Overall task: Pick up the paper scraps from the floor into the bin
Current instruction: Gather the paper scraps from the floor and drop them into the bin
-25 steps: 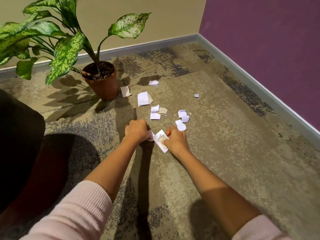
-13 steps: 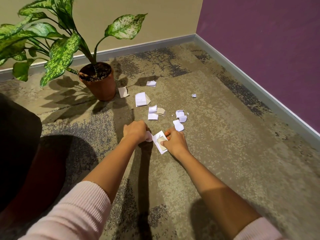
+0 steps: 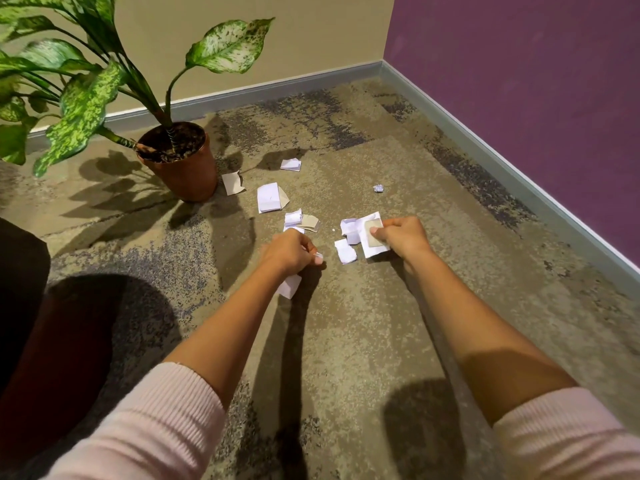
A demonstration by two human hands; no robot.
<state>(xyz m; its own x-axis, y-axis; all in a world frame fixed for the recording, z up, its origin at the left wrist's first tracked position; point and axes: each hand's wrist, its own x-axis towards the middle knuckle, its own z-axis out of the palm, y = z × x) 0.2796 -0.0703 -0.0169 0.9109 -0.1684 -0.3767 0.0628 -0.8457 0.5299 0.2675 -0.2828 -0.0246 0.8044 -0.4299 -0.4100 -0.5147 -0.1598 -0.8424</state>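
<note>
Mottled tan-grey carpet (image 3: pixel 363 341) in a room corner, beige wall at the top of the frame, purple wall (image 3: pixel 519 81) on the right, potted plant (image 3: pixel 180 164) upper left. Paper scraps (image 3: pixel 269 202) lie scattered mid-frame between the pot and my hands; the biggest folded white one has its long axis running up-down in the frame. A tiny crumpled ball (image 3: pixel 378 188) sits apart to the right. My left hand (image 3: pixel 294 251) is fisted round a white scrap (image 3: pixel 289 287) that hangs out below the fist, pointing toward the bottom of the frame. My right hand (image 3: pixel 403 237) pinches a white sheet with a beige square (image 3: pixel 373 237) on top, thumb on the beige, long axis near vertical in the frame. Hands apart, a small white piece (image 3: pixel 345 251) on the carpet between them.
</note>
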